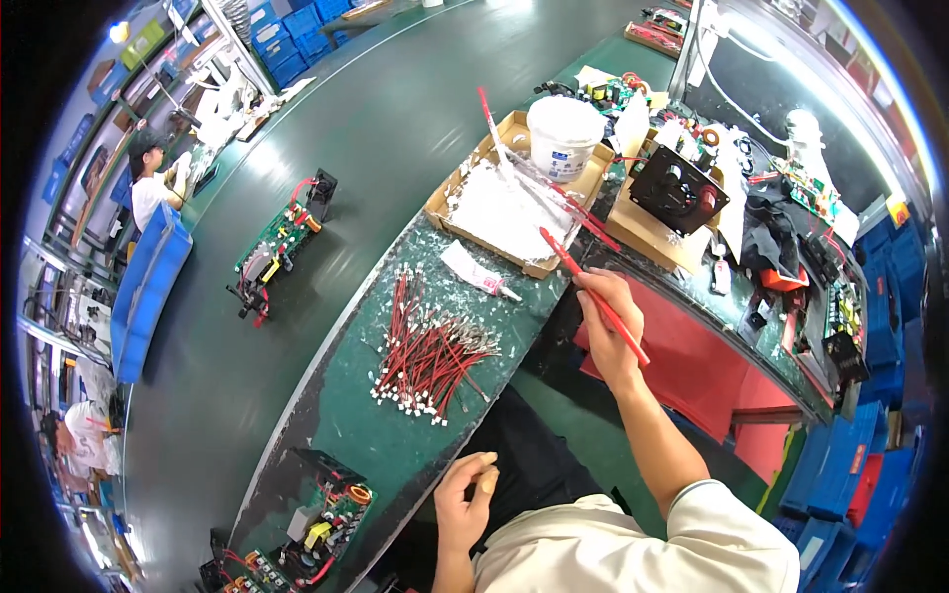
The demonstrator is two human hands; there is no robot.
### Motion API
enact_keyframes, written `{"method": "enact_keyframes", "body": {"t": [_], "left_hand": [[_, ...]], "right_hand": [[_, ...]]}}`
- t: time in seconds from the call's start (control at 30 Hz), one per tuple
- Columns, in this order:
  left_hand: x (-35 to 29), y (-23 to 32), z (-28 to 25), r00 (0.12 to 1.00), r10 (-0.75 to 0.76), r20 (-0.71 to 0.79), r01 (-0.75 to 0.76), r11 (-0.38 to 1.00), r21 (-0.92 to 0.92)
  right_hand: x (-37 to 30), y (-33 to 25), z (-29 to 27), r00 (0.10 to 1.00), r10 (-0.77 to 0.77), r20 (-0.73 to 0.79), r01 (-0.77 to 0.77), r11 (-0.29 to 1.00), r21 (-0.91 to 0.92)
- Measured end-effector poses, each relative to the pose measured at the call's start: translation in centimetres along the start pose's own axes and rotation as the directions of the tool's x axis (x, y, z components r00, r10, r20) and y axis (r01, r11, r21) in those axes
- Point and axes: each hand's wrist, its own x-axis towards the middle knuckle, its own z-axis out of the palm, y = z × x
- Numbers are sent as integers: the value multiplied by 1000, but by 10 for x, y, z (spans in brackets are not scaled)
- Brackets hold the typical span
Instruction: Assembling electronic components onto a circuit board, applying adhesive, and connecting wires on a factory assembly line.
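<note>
My right hand (615, 314) is closed around a slim red stick-like tool (623, 329), held at a slant. Its far end reaches the near edge of a cardboard tray (541, 267) coated in white paste (494, 212); whether the tip touches the paste I cannot tell. My left hand (463, 502) hovers by my lap, its fingers loosely bent and apart with nothing in them. Pale yellow covers show on its fingertips. On the green bench (341, 395) lies a pile of red wire leads (430, 351) with white connectors. A white tube (473, 269) with a pointed nozzle rests between pile and tray.
Inside the tray stands a white tub (564, 138). A black-faced unit (677, 191) sits on cardboard to the right. Circuit assemblies lie at the near left (326, 524) and on the conveyor belt (277, 247). Across the belt, a person (153, 188) works behind a blue bin (148, 296).
</note>
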Motion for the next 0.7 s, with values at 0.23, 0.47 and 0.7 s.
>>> {"method": "enact_keyframes", "body": {"t": [0.23,0.47,0.7], "left_hand": [[-2,-6,13,995,-19,98,13,998,63],[-8,-12,12,995,-28,95,21,997,76],[-10,-15,8,998,-3,70,-4,994,105]], "right_hand": [[-4,22,-19,964,267,8,-264,948,180],[6,26,-9,871,489,42,-456,775,437],[6,39,16,849,524,72,-486,720,495]]}}
